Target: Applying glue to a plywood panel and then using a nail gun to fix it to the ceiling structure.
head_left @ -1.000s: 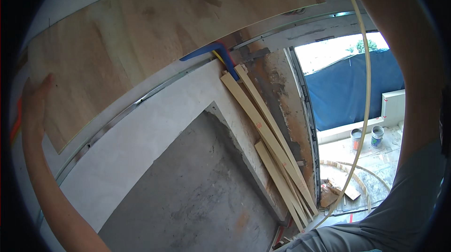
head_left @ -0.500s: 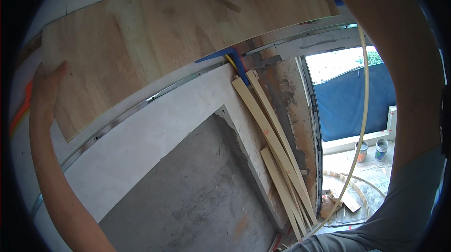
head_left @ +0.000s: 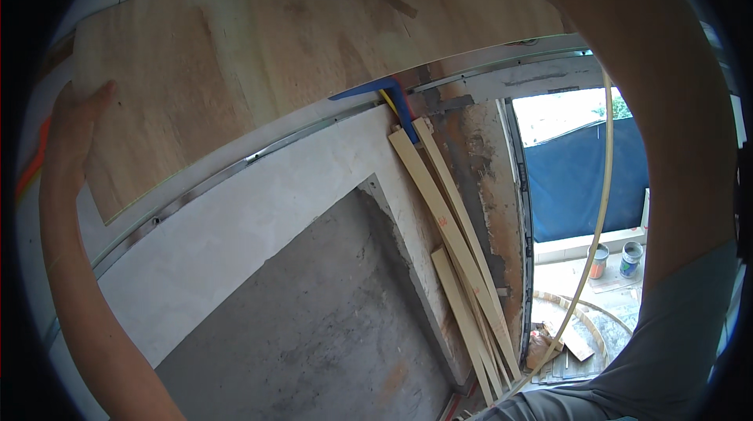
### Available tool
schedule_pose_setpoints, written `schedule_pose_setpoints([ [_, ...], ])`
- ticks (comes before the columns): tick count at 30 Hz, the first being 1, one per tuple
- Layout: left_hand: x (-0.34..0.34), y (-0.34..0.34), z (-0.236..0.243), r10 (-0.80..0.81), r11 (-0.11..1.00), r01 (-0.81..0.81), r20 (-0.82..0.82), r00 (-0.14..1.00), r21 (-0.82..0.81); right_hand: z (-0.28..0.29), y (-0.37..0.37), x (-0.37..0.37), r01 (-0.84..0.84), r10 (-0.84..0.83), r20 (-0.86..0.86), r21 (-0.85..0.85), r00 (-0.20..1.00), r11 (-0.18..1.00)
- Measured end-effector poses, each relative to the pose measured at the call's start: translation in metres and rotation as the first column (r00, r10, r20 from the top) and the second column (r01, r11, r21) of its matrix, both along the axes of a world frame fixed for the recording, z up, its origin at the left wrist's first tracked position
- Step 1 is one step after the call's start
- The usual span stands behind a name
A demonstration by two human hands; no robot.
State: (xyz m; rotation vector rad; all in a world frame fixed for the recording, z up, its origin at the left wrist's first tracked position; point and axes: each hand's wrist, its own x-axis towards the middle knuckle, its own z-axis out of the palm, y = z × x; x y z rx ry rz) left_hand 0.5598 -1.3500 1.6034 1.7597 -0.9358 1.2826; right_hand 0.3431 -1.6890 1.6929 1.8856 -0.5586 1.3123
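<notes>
Overhead, a large plywood board (head_left: 314, 29) spans the top of the view, against a white surface. My left hand (head_left: 90, 111) grips its left end, with fingers partly hidden at the edge. My right arm is raised along the right side, up past the top of the picture; its hand is out of view. Just below the board's lower edge are a metal channel (head_left: 220, 171) and blue pipes (head_left: 398, 98).
Pale wooden battens (head_left: 447, 217) lean against a stained wall beside a concrete recess (head_left: 306, 303). A thin curved strip (head_left: 602, 209) crosses the opening at right, beyond which are a blue sheet (head_left: 580, 178), two buckets (head_left: 631, 262), curved wooden pieces and scraps on the floor.
My left hand and the board's left end sit higher in the picture and slightly to the right. The battens and opening have also shifted in view.
</notes>
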Motion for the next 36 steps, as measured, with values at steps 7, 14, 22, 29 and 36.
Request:
schedule_pose_setpoints([
  [7, -0.005, 0.001, -0.005, 0.054, 0.997, -0.055, -0.024, 0.998, -0.048, -0.011, 0.021, 0.003, 0.153, -0.147, -0.078, 0.077, 0.986, 0.985],
  [14, -0.008, -0.004, -0.005, 0.050, 0.998, -0.051, -0.015, 0.999, -0.047, 0.002, 0.008, 0.007, 0.080, -0.081, -0.053, -0.026, 0.995, 0.996],
  [22, 0.000, 0.001, 0.002, 0.018, 0.999, -0.018, 0.008, 1.000, -0.030, 0.004, -0.010, 0.006, -0.120, 0.112, -0.052, -0.178, 0.992, 0.977],
  [29, -0.009, 0.006, -0.004, 0.006, 1.000, -0.007, -0.032, 0.999, -0.024, -0.003, 0.023, -0.007, 0.027, -0.022, -0.084, 0.065, 0.996, 0.998],
  [36, -0.005, -0.005, -0.005, 0.014, 0.999, -0.014, -0.006, 1.000, -0.033, 0.031, -0.004, 0.006, 0.012, 0.045, -0.295, 0.188, 0.954, 0.982],
])
